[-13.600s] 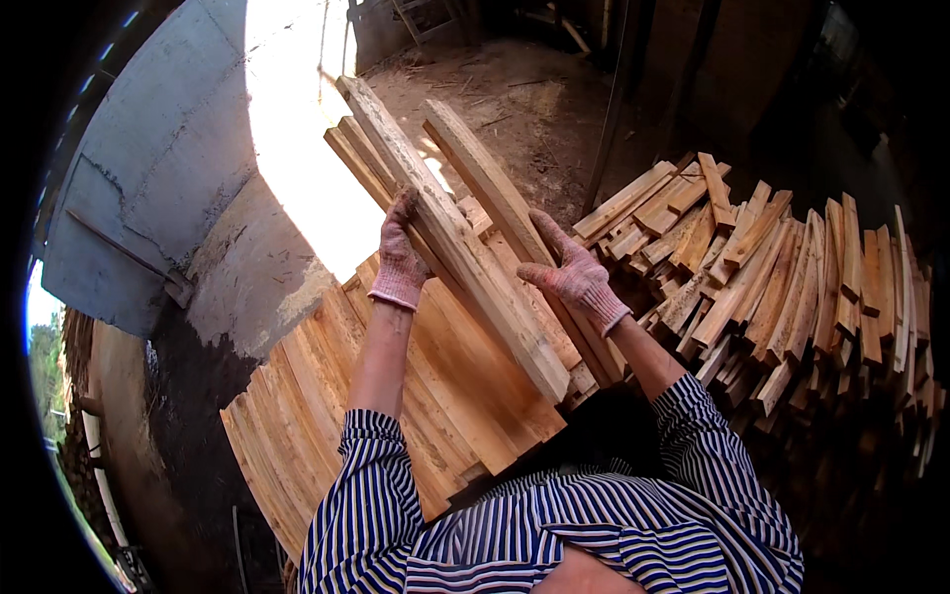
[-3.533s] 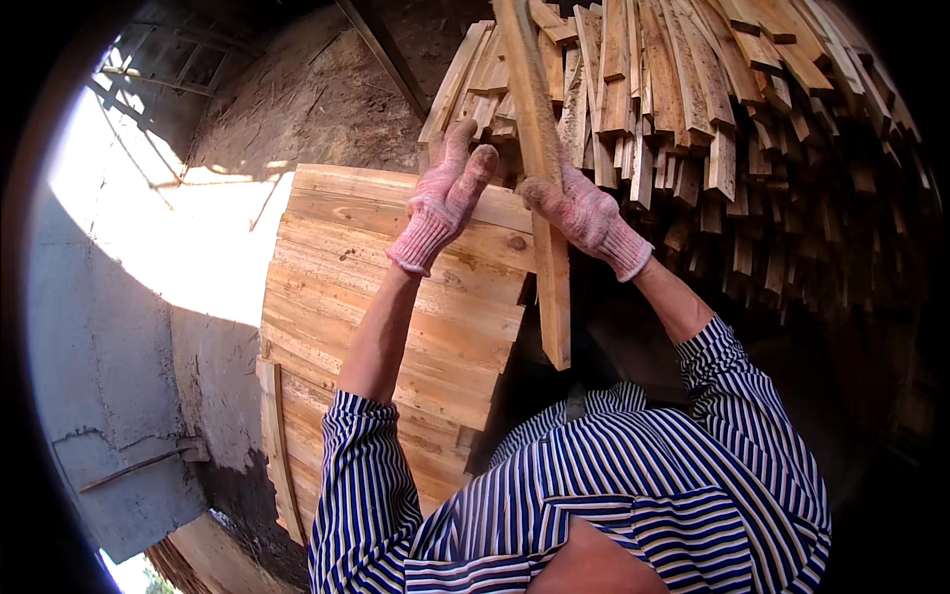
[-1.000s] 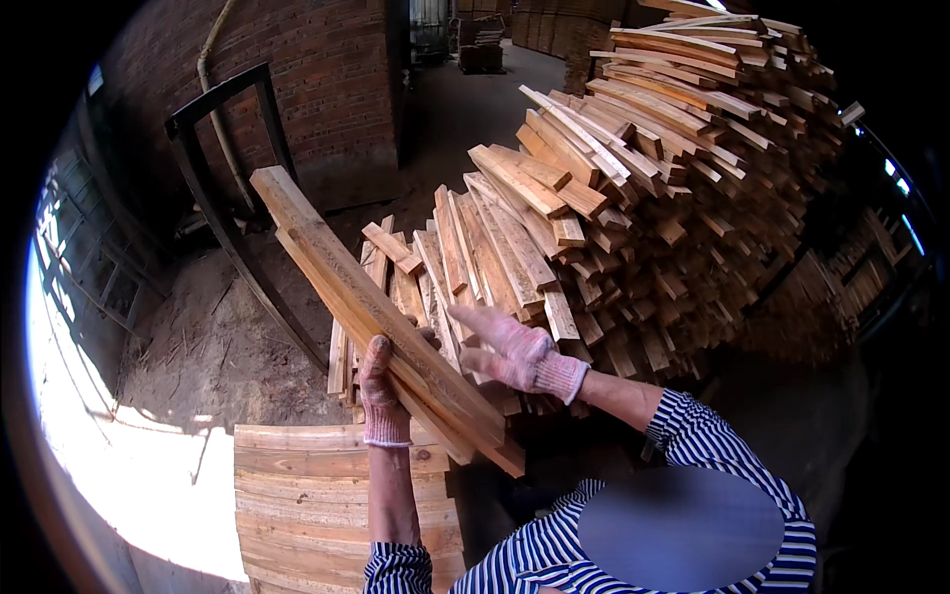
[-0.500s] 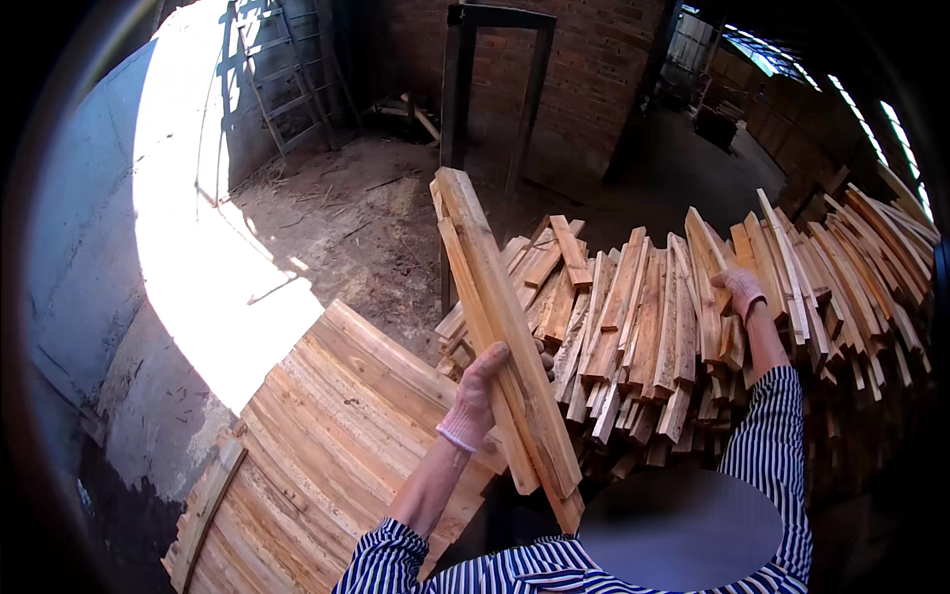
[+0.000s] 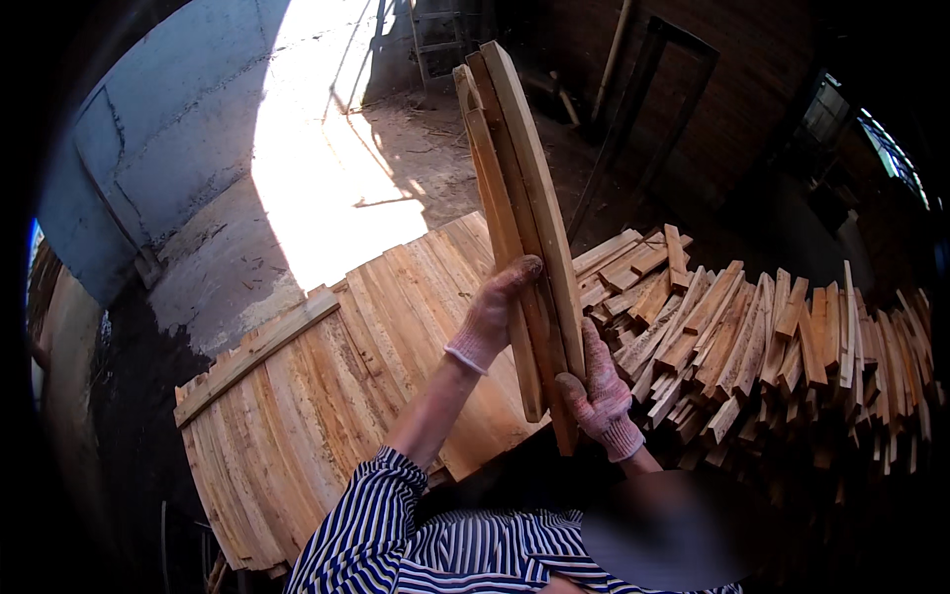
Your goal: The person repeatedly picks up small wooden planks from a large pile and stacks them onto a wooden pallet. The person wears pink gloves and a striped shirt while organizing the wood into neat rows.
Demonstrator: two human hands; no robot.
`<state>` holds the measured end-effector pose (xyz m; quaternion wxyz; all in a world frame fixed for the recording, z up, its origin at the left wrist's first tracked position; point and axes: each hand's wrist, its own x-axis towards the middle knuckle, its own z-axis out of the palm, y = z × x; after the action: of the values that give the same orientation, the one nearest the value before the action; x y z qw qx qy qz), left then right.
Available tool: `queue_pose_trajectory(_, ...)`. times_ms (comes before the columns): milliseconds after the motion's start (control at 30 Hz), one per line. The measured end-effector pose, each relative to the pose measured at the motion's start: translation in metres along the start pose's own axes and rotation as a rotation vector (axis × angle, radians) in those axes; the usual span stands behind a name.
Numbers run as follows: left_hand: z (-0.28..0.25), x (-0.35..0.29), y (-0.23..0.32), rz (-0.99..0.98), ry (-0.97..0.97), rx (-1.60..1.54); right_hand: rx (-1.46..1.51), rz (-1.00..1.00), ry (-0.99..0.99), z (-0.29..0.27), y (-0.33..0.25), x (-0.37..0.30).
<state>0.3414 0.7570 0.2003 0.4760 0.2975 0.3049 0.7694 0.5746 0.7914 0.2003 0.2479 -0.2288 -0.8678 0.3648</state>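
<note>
A bundle of several long wooden boards stands steeply tilted in front of me, its upper end leaning away to the left. My left hand, in a pale knit work glove, is closed round its left side at about mid-length. Lower on the opposite side, my gloved right hand grips the outer board, thumb toward me and fingers along the wood. Behind the left forearm, boards laid side by side form a wide flat layer. The lower ends of the held boards hang over a dark gap.
A long stacked pile of wood strips runs along the right. One crosswise strip lies over the flat layer. Beyond are a sunlit floor patch, a concrete wall, a dark upright frame and a ladder.
My right hand has left the pile and come to the held boards, and another board now shows on the bundle's right. The bundle stands steeper. The view has turned left.
</note>
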Motion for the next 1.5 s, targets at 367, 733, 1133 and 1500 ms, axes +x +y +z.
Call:
queue_pose_trajectory(367,-0.055,-0.099,0.164,0.133,0.088,0.395,0.947,-0.174,-0.297,0.136,-0.103,0.135)
queue_pose_trajectory(733,-0.139,-0.131,0.179,0.308,0.131,0.438,0.831,-0.179,-0.402,0.193,-0.118,0.151)
queue_pose_trajectory(1133,-0.182,-0.214,0.329,0.133,0.656,0.855,0.17,0.008,-0.566,0.148,-0.082,0.206)
queue_pose_trajectory(1500,-0.38,-0.29,0.31,-0.983,0.579,1.96,-0.568,-0.219,-0.831,0.243,0.013,0.19)
